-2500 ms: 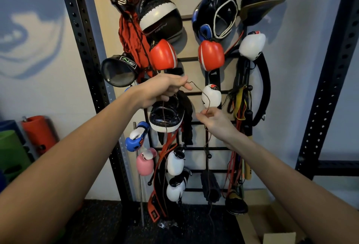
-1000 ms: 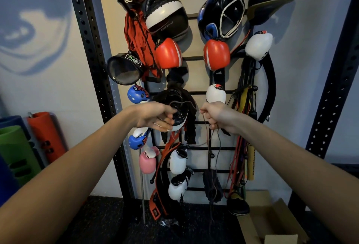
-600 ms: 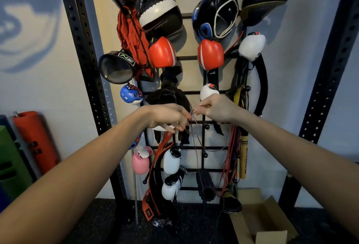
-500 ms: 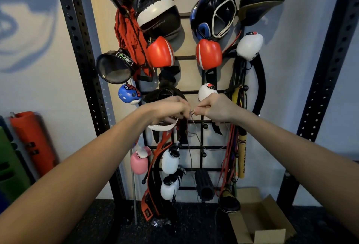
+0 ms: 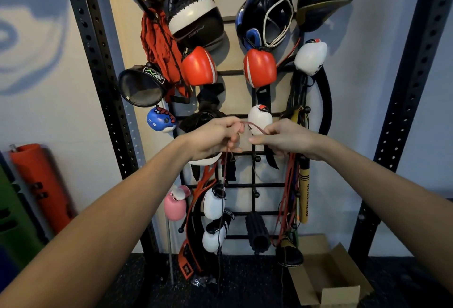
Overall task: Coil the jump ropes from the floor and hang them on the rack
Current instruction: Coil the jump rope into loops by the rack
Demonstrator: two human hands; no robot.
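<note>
A thin dark-red jump rope [image 5: 256,127] arcs between my two hands in front of the black wire rack [image 5: 253,185]. My left hand [image 5: 215,137] is closed around it, and strands hang straight down from that fist toward the floor. My right hand [image 5: 282,139] pinches the other end of the short arc, fingers curled. Both hands are a few centimetres apart at mid-height of the rack, in front of a white boxing glove [image 5: 259,117]. The rope's handles are not visible.
The rack is crowded with red gloves [image 5: 199,66], headgear [image 5: 267,13], focus pads [image 5: 196,17], and other ropes with a yellow handle [image 5: 304,192] at its right. Black perforated uprights [image 5: 103,74] flank it. An open cardboard box [image 5: 331,275] sits on the floor at lower right; rolled mats [image 5: 41,185] stand left.
My hands came down from chest-high apart to almost touching, then separated slightly, drawing a short arc of rope between them. The view shifted a little.
</note>
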